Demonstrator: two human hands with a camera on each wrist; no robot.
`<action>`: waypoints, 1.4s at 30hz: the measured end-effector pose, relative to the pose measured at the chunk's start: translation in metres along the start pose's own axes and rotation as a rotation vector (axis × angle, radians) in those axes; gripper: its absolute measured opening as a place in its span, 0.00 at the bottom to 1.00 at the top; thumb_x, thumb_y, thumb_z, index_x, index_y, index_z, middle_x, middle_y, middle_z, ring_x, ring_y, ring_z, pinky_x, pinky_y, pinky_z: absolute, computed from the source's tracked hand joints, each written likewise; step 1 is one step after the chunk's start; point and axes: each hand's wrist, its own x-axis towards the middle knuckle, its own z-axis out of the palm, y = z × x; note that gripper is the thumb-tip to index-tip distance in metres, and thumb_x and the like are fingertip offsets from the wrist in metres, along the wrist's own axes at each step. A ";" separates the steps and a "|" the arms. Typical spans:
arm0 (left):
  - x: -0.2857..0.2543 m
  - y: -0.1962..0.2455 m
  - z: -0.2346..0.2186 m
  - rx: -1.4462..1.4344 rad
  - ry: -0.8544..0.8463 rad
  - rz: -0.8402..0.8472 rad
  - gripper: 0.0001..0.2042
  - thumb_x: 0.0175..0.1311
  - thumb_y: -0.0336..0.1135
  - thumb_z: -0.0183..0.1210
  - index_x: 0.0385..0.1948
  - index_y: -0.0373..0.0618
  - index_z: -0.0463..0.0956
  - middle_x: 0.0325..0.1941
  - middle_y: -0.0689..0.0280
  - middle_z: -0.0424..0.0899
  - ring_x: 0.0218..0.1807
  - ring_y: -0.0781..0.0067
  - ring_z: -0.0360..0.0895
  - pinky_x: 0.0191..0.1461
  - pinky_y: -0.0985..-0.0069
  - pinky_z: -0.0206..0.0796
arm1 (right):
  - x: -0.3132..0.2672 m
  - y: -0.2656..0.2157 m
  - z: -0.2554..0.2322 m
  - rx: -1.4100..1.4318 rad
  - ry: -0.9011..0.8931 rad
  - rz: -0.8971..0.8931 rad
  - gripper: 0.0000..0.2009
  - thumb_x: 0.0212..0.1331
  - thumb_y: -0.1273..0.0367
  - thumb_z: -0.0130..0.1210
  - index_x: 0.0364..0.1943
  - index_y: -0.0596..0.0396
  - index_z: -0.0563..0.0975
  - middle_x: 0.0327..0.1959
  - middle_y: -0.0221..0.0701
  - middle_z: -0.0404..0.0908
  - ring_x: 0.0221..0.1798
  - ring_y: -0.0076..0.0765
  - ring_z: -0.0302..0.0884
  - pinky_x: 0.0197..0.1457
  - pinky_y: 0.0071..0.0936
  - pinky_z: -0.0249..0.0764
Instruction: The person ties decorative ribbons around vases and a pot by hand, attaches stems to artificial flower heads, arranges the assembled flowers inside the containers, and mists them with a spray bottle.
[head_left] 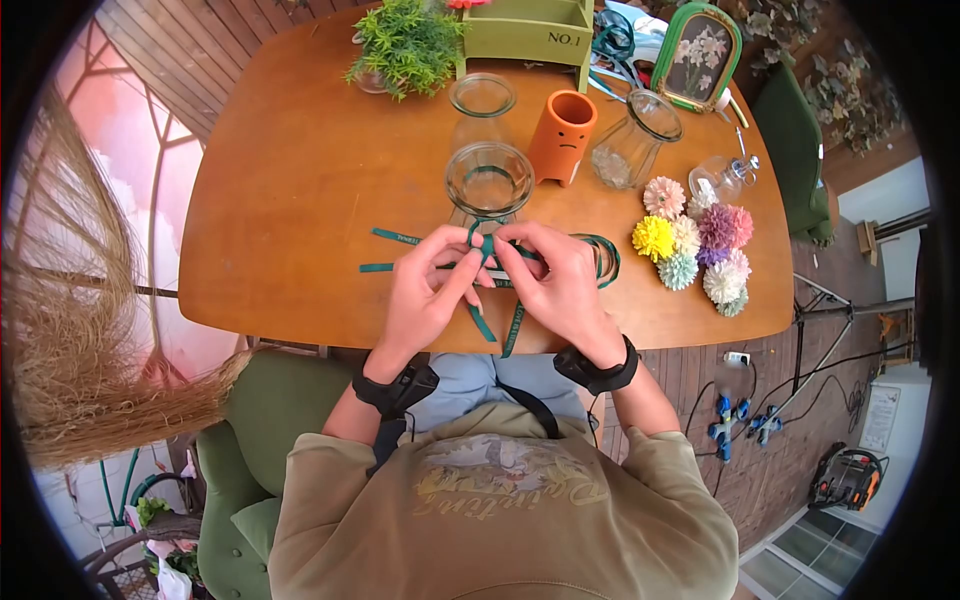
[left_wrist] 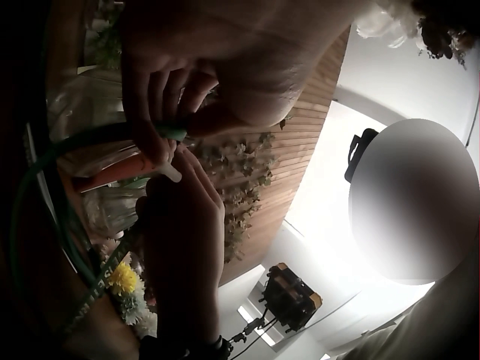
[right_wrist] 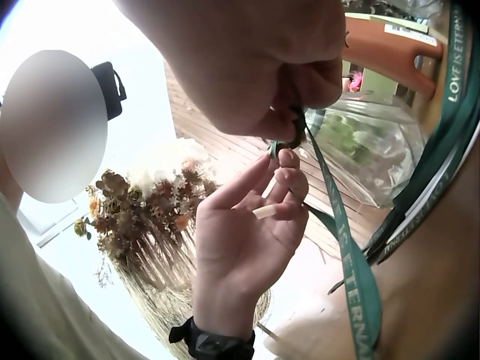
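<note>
Close to the table's near edge, both hands meet over a dark green ribbon [head_left: 514,328] printed with pale letters. My left hand [head_left: 428,290] pinches it between thumb and fingertips. From the other side my right hand [head_left: 562,282] pinches the same ribbon, fingertips right beside the left ones. A small knot or loop shows between them, partly hidden by the fingers. In the right wrist view a lettered length of ribbon [right_wrist: 352,277] hangs from the fingertips. Loose ribbon ends stick out left and below the hands, and loops lie to the right. Just beyond stands a glass jar [head_left: 490,185].
Behind are another glass jar [head_left: 482,97], an orange cup with a frowning face [head_left: 563,135] and a glass vase [head_left: 630,145]. Pompom flowers [head_left: 697,240] lie at right near a glass bottle [head_left: 720,180]. A green plant [head_left: 408,45], green planter [head_left: 525,35] and framed picture [head_left: 700,57] stand farther back.
</note>
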 end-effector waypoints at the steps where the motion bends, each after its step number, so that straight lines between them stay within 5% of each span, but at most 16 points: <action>1: 0.000 0.001 0.000 0.000 -0.002 0.000 0.08 0.77 0.27 0.56 0.50 0.35 0.75 0.39 0.62 0.86 0.38 0.78 0.85 0.34 0.82 0.77 | 0.001 0.001 -0.004 0.022 -0.062 -0.029 0.06 0.66 0.73 0.63 0.43 0.59 0.82 0.27 0.39 0.83 0.21 0.36 0.78 0.26 0.29 0.71; 5: -0.001 0.005 0.001 -0.007 0.013 -0.001 0.09 0.76 0.26 0.56 0.52 0.33 0.74 0.41 0.60 0.87 0.38 0.74 0.87 0.36 0.79 0.82 | 0.004 -0.010 -0.012 0.104 -0.204 0.015 0.07 0.66 0.73 0.63 0.44 0.60 0.82 0.32 0.38 0.85 0.28 0.36 0.84 0.31 0.29 0.74; 12: 0.004 0.007 0.012 -0.075 0.166 -0.021 0.07 0.76 0.27 0.57 0.49 0.33 0.74 0.40 0.59 0.87 0.37 0.74 0.87 0.33 0.79 0.82 | 0.001 -0.002 -0.005 0.209 -0.148 0.081 0.07 0.66 0.74 0.62 0.45 0.61 0.83 0.32 0.37 0.84 0.29 0.35 0.83 0.33 0.29 0.75; 15: 0.007 0.000 0.003 -0.075 0.065 -0.061 0.06 0.77 0.28 0.57 0.46 0.33 0.76 0.38 0.59 0.87 0.36 0.75 0.87 0.34 0.80 0.81 | 0.002 -0.002 -0.007 0.132 -0.194 0.088 0.08 0.66 0.74 0.62 0.46 0.61 0.83 0.33 0.38 0.84 0.29 0.33 0.82 0.33 0.26 0.74; 18: 0.010 -0.007 -0.001 0.071 0.129 0.065 0.06 0.78 0.28 0.56 0.44 0.33 0.77 0.37 0.59 0.87 0.36 0.75 0.87 0.35 0.80 0.80 | 0.001 -0.001 -0.005 0.149 -0.117 -0.027 0.08 0.67 0.75 0.61 0.47 0.60 0.84 0.32 0.35 0.84 0.25 0.26 0.76 0.29 0.24 0.70; 22: 0.016 -0.001 -0.019 0.308 0.400 0.173 0.07 0.78 0.29 0.57 0.43 0.34 0.77 0.35 0.61 0.86 0.37 0.74 0.87 0.36 0.79 0.79 | -0.003 0.011 -0.015 0.129 0.103 0.149 0.07 0.67 0.75 0.61 0.46 0.59 0.85 0.32 0.30 0.85 0.24 0.15 0.68 0.26 0.17 0.62; 24: 0.014 0.000 -0.032 0.303 0.398 0.142 0.07 0.78 0.30 0.56 0.44 0.34 0.77 0.36 0.61 0.86 0.37 0.74 0.87 0.36 0.80 0.79 | 0.000 0.022 -0.020 0.211 0.178 0.207 0.07 0.67 0.74 0.63 0.45 0.60 0.85 0.32 0.28 0.85 0.25 0.12 0.69 0.26 0.16 0.62; 29: 0.012 0.012 -0.022 -0.011 0.290 0.039 0.10 0.78 0.31 0.57 0.52 0.35 0.75 0.36 0.60 0.85 0.36 0.75 0.85 0.34 0.79 0.78 | -0.001 0.029 -0.018 0.197 0.156 0.177 0.06 0.67 0.74 0.64 0.44 0.60 0.85 0.32 0.30 0.85 0.24 0.14 0.70 0.26 0.16 0.64; 42: 0.024 0.003 -0.037 0.091 0.338 0.097 0.09 0.74 0.30 0.62 0.44 0.31 0.83 0.31 0.62 0.84 0.27 0.78 0.80 0.28 0.80 0.73 | 0.001 0.019 -0.033 0.057 0.103 0.164 0.04 0.65 0.74 0.64 0.37 0.62 0.84 0.27 0.31 0.81 0.23 0.20 0.69 0.25 0.21 0.62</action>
